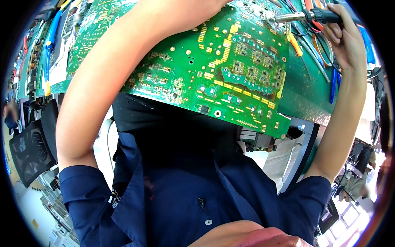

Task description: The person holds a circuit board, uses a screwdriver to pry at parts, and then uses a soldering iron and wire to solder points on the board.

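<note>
A large green circuit board (177,86) lies in front of me, its near corner jutting past the table's edge. My right hand (345,39) is closed around the dark handle of a soldering iron (304,16). The iron points left, and its metal tip is at the board's upper right part, among whitish residue. My left forearm crosses over the board, and my left hand (201,10) is above its far part. The top edge of the picture cuts off the left fingers, so whether they hold anything is hidden.
Right of the board, orange-handled and blue-handled hand tools (296,44) and cables lie on the green table mat (306,92). At the left lies a blue tool with a yellow end (50,45). A black mesh chair (33,148) stands behind on the left.
</note>
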`<state>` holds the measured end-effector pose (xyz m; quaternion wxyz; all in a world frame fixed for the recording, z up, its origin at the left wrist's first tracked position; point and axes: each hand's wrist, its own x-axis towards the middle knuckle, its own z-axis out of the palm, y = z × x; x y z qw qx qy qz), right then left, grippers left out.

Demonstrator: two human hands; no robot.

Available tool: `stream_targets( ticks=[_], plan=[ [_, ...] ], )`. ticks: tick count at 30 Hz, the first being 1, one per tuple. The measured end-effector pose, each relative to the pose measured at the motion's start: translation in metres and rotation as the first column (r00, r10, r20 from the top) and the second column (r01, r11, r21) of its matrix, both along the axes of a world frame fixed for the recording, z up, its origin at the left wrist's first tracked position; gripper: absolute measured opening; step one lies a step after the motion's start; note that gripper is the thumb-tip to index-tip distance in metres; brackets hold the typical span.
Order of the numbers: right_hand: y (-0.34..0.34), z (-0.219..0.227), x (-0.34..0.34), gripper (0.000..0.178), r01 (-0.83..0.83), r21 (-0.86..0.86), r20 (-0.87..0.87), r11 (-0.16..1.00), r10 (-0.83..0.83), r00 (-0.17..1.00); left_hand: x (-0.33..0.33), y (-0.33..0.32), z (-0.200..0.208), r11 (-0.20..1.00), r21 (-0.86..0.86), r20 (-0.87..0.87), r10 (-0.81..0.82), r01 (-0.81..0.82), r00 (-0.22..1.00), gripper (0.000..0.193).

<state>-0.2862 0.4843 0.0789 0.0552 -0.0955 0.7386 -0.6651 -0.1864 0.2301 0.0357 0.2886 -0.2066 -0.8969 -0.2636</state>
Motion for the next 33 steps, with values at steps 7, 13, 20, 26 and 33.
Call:
stream_targets(
  ticks=[7, 13, 20, 26, 33],
  plan=[
    [0.004, -0.001, -0.003, 0.022, -0.074, -0.003, 0.046, 0.997, 0.074, 0.996, 0.003, -0.001, -0.001, 0.989, -0.073, 0.013, 0.131, -0.129, 0.991, 0.019],
    [0.004, -0.003, -0.004, 0.024, -0.090, -0.036, 0.073, 0.995, 0.093, 0.993, 0.015, 0.010, 0.008, 0.984, -0.050, 0.096, 0.176, -0.172, 0.980, 0.022],
    [0.005, -0.002, -0.004, 0.024, -0.078, -0.012, 0.032, 0.997, 0.078, 0.996, 0.012, 0.002, 0.014, 0.998, -0.019, 0.234, 0.061, -0.059, 0.970, 0.027],
    [0.005, -0.001, -0.004, 0.025, -0.102, -0.032, 0.050, 0.994, 0.103, 0.993, 0.009, 0.003, 0.004, 0.999, 0.000, 0.155, 0.044, -0.044, 0.987, 0.028],
    [0.004, 0.001, -0.002, 0.022, -0.089, -0.011, 0.003, 0.996, 0.089, 0.996, 0.008, 0.000, 0.001, 1.000, -0.019, 0.122, 0.012, -0.010, 0.992, 0.026]
  ],
)
